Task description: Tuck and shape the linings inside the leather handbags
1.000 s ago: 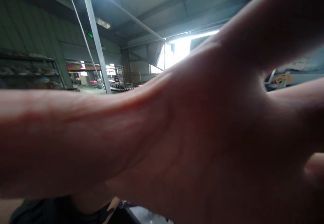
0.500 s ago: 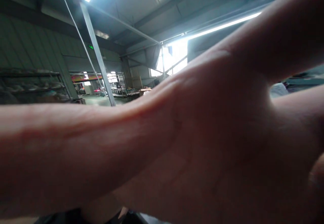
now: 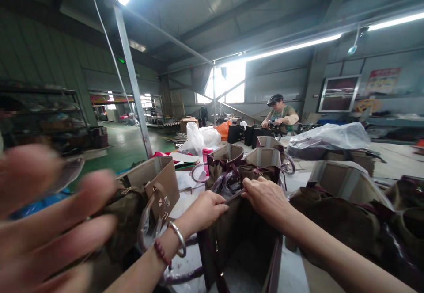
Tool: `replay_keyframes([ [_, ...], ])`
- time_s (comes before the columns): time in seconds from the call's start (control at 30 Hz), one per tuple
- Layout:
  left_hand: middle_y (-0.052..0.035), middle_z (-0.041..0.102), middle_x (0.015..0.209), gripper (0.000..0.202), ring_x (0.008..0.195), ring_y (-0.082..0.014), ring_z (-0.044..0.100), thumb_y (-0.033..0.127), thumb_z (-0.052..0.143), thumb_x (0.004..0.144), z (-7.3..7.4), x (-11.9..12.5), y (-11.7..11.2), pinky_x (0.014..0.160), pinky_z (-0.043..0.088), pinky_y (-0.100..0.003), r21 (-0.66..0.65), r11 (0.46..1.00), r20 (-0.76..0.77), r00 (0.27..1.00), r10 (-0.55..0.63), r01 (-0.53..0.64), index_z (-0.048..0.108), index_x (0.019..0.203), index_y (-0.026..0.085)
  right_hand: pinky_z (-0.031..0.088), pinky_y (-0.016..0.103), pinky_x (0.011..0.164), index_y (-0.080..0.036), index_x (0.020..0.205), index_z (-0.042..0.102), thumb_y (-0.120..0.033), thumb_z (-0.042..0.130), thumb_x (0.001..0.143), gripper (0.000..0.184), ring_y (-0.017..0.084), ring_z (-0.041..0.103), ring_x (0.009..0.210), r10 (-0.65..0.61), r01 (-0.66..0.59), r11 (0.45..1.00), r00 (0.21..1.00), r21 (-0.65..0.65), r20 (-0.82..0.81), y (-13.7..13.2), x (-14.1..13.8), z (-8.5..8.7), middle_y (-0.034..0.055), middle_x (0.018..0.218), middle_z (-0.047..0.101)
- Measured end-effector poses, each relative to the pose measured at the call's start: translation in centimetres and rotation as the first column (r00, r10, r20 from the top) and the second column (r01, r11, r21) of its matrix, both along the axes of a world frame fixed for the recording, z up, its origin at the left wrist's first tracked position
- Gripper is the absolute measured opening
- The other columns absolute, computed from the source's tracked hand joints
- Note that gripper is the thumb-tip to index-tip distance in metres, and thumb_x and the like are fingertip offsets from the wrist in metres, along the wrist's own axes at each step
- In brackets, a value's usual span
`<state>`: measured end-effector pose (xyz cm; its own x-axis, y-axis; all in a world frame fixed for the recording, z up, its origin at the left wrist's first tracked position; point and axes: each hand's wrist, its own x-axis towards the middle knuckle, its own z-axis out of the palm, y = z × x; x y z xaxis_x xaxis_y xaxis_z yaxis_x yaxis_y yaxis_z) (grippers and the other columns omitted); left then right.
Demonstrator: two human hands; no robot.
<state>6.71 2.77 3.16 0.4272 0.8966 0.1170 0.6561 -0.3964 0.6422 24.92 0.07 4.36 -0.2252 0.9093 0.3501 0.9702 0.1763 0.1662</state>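
Note:
A dark brown handbag [image 3: 245,240] stands open-topped in front of me, and I look down into its inside. My left hand [image 3: 208,209], with a silver bangle and a red bead bracelet at the wrist, pinches the bag's far rim. Close beside it, my right hand [image 3: 265,198] is closed on the same rim. Purple handles wrapped in plastic lie by the bag's left side. A tan and brown handbag [image 3: 162,182] is to the left of my left hand. More brown bags [image 3: 260,158] stand just beyond my hands.
Another person's blurred hand [image 3: 59,213] is spread close to the camera at left. More dark bags [image 3: 341,218] stand at right. Clear plastic [image 3: 331,136] lies behind them. A pink bottle [image 3: 207,158] stands mid-table. A co-worker [image 3: 281,114] sits across the table.
The other person's hand and forearm, which covered most of the view, have withdrawn to the left. My hands, the bags and the co-worker have come into sight.

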Motion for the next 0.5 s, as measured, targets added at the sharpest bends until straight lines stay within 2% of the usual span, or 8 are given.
replay_keyframes([
  [0.07, 0.0031, 0.045, 0.049, 0.029, 0.048, -0.0060, 0.035, 0.029, 0.044, 0.069, -0.40, 0.65, 0.46, 0.047, 0.022, -0.020, -0.072, 0.992, -0.005, 0.995, -0.103, 0.103, 0.067, 0.067, 0.011, 0.038, 0.025, 0.057, -0.018, 0.088, 0.052, -0.024, 0.052, 0.080, 0.010, 0.020, 0.054, 0.077, 0.004, -0.004, 1.000, 1.000, 0.018, 0.022, 0.00, -0.14, 0.15, 0.0044, 0.073, 0.061],
  [0.13, 0.0039, 0.041, 0.048, 0.026, 0.045, -0.0068, 0.031, 0.028, 0.045, 0.067, -0.59, 0.71, 0.70, 0.044, 0.021, -0.020, -0.107, 0.984, -0.013, 0.989, -0.148, 0.145, 0.064, 0.066, 0.012, 0.034, 0.025, 0.053, -0.018, 0.090, 0.050, -0.024, 0.052, 0.080, 0.012, 0.021, 0.054, 0.075, 0.005, -0.006, 1.000, 0.999, 0.026, 0.037, -0.02, -0.22, 0.23, 0.0039, 0.074, 0.061],
  [0.27, 0.0039, 0.037, 0.048, 0.025, 0.046, -0.0080, 0.031, 0.028, 0.043, 0.068, -0.57, 0.35, 0.73, 0.043, 0.021, -0.020, -0.102, 0.984, -0.044, 0.987, -0.152, 0.147, 0.061, 0.065, 0.012, 0.029, 0.024, 0.051, -0.022, 0.093, 0.051, -0.024, 0.050, 0.080, 0.013, 0.020, 0.053, 0.073, 0.016, -0.018, 1.000, 0.998, 0.022, 0.057, 0.12, -0.11, 0.13, 0.0023, 0.074, 0.061],
  [0.5, 0.0038, 0.038, 0.050, 0.024, 0.046, -0.0077, 0.032, 0.029, 0.042, 0.069, -0.63, 0.53, 0.51, 0.042, 0.021, -0.019, -0.134, 0.980, -0.022, 0.988, -0.153, 0.149, 0.059, 0.064, 0.013, 0.024, 0.025, 0.050, -0.025, 0.084, 0.056, -0.023, 0.046, 0.081, 0.010, 0.018, 0.050, 0.072, 0.038, -0.038, 0.999, 0.997, 0.005, 0.065, 0.53, 0.19, -0.08, 0.0015, 0.071, 0.059],
])
